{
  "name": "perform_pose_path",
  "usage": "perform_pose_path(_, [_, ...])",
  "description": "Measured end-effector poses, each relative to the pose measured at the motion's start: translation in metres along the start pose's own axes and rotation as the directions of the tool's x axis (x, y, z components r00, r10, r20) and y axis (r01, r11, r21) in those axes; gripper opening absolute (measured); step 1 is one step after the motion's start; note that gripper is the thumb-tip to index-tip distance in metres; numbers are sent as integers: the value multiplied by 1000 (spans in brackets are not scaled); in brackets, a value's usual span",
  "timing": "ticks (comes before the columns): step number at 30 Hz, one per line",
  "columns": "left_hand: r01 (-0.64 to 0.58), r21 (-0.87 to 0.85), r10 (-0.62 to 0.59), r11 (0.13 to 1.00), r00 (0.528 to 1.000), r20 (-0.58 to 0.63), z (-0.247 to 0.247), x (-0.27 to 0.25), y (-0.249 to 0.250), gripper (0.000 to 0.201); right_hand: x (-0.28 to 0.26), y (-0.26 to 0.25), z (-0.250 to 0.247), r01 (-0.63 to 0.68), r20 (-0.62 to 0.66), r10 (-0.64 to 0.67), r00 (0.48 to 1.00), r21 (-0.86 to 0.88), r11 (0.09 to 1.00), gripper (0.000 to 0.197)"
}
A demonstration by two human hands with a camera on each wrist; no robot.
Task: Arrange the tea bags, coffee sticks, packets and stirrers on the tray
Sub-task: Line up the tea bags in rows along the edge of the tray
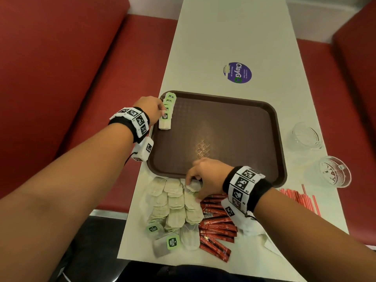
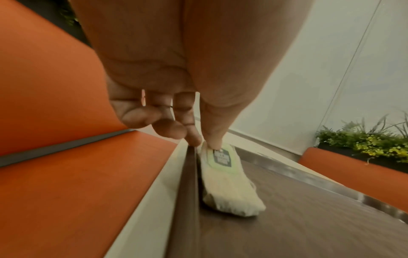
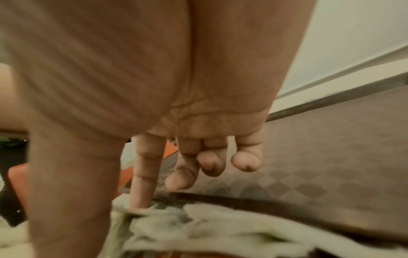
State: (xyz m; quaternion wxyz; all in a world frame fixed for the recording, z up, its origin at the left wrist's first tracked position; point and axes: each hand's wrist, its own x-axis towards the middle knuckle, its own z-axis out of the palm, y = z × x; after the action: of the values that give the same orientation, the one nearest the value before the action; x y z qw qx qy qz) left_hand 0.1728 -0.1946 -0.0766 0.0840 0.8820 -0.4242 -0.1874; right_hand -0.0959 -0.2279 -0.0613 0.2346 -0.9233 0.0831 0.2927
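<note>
Head view: left hand [image 1: 150,108] pinching tea bag [image 1: 165,120]

Tabletop [image 1: 223,37]: white, long.
Centre: brown tray [image 1: 278,139], purple sticker [image 1: 237,72] beyond.
Near edge: loose tea bags [image 1: 175,208], red coffee sticks [image 1: 217,226].
Right: two glass dishes [image 1: 307,135], red stirrers [image 1: 301,198].

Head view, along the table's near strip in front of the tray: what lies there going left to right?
Loose tea bags → red coffee sticks → white packets, partly under the right wrist → red stirrers.
</note>
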Motion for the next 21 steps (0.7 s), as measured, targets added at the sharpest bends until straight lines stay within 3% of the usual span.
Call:
perform_pose_path(5, [75,47,-71,996,993,-90,4,2,10,27,1,-1,3,32,-49,-31,998,11,999,24])
perform_pose_path(10, [69,201,-75,977,997,24,14,6,19,53,2,0,2,-16,-123,32,992,128,992,12])
perform_pose_path(17, [41,146,-49,988,998,48,3,-10,24,52,-9,1,-6,-20,-230,96,968,313,950,6])
perform_pose_path(21, [-123,-100,123,987,992,-8,-14,-62,33,26,-11,1,-4,-16,-262,119,958,364,931,6])
